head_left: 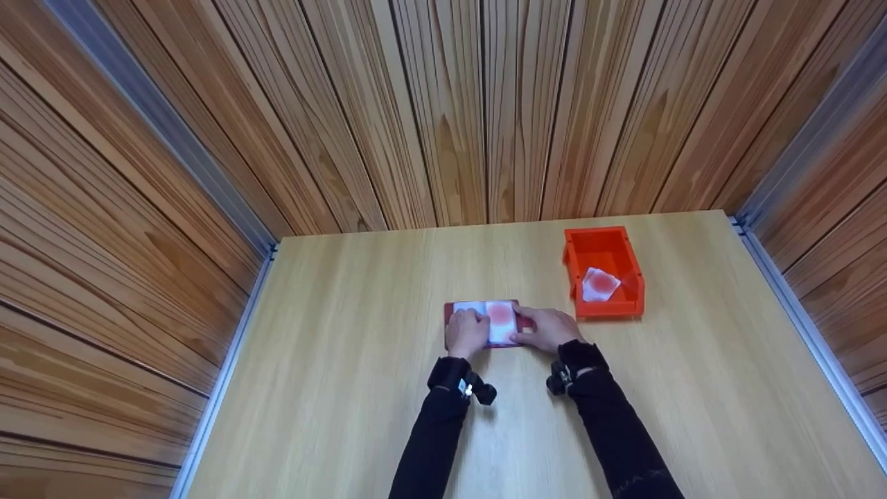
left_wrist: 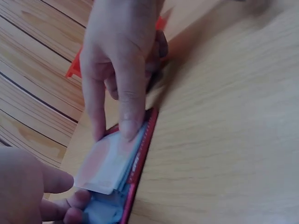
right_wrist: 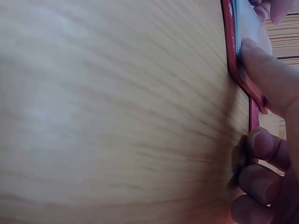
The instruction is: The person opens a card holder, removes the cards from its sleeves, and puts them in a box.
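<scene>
A red card holder [head_left: 448,339] with stitched edges lies spread on the wooden table, with pale bluish sleeves inside. On its right half sits a white card with a pink round patch [head_left: 499,320]. My right hand [head_left: 547,328] grips the holder's right end; thumb and forefinger rest at the card's edges, while the other fingers curl by a red flap [right_wrist: 253,114]. Over the left half, my left hand [head_left: 468,334] has its fingertips at the sleeves [left_wrist: 100,212] and the card's near corner. What lies under its palm is hidden.
To the right and farther back stands an orange-red open bin [head_left: 601,239], holding white cards with a red round patch [head_left: 600,284]. Wood-plank walls [head_left: 450,138] enclose the table [head_left: 332,388], with metal rails [head_left: 229,360] along its sides.
</scene>
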Motion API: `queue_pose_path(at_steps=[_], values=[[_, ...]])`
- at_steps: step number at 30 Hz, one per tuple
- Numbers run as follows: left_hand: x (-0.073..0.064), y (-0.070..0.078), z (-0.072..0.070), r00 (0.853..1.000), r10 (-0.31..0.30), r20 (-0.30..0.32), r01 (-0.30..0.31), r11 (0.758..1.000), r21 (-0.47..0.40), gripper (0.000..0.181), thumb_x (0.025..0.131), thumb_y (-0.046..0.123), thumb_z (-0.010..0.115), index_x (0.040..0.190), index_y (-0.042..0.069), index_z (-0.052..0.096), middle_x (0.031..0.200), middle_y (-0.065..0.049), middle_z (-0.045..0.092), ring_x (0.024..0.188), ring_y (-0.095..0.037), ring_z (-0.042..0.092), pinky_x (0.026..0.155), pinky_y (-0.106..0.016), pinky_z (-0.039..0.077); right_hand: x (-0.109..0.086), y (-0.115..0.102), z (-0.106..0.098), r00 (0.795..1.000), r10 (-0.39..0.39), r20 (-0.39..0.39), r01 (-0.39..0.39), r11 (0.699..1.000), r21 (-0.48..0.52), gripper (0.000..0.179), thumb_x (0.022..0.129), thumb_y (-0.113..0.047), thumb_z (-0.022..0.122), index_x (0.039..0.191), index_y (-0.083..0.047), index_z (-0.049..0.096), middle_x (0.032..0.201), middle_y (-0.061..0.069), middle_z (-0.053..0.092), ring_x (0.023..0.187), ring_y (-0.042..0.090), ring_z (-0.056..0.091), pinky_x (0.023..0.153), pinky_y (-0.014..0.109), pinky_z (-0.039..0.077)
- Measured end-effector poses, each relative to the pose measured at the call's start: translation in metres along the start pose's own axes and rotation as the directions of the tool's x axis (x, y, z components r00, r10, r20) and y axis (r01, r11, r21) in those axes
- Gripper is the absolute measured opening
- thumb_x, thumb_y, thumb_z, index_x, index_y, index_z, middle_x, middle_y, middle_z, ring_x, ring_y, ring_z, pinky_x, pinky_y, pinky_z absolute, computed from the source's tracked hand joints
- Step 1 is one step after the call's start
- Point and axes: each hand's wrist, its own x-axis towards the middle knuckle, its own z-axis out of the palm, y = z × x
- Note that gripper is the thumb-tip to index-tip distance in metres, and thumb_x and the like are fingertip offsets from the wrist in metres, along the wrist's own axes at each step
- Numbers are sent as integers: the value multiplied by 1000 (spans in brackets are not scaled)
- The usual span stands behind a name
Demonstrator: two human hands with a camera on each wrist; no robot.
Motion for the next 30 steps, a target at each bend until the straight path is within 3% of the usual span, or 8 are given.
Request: queue_pose_path(at_steps=[5, 10, 17, 22, 30], values=[[-1, -2, 2, 999, 36, -13, -35, 998, 60, 27, 102, 24, 57, 90, 5, 73, 96, -11, 68, 99, -30, 61, 88, -45, 49, 0, 0, 1, 1000, 0, -3, 1, 1000, 15, 74, 90, -43, 80, 153, -19, 51, 145, 18, 62, 129, 39, 61, 107, 58, 47], [-3, -5, 4, 998, 47, -50, -44, 998, 49, 27, 100, 23, 59, 90, 6, 77, 95, -10, 69, 96, -28, 59, 89, -46, 46, 1, 1, 1, 1000, -2, -3, 2, 1000, 26, 74, 89, -43, 80, 153, -18, 51, 145, 18, 62, 130, 39, 61, 108, 58, 46], [-6, -7, 7, 997, 55, -57, -53, 998, 46, 25, 101, 26, 63, 102, 10, 81, 102, -10, 70, 100, -28, 58, 92, -45, 45, 1, 2, 1, 1000, -1, -1, 1, 1000, 26, 74, 90, -44, 80, 153, -18, 51, 146, 17, 61, 131, 39, 60, 109, 58, 46], [-8, -8, 8, 991, 102, -92, -93, 991, 100, 20, 100, 25, 65, 96, 11, 79, 99, -11, 71, 100, -30, 59, 90, -45, 47, 0, 1, 1, 1000, -13, -9, 13, 999, 31, 74, 89, -46, 80, 152, -17, 53, 145, 18, 62, 130, 39, 61, 107, 59, 47], [-9, -12, 11, 988, 113, -104, -108, 993, 53, 19, 102, 23, 64, 92, 10, 74, 94, -9, 69, 95, -28, 58, 87, -43, 46, 0, 4, 1, 1000, -20, -22, 21, 999, 25, 75, 88, -47, 81, 152, -20, 53, 143, 16, 64, 126, 38, 63, 104, 57, 49]])
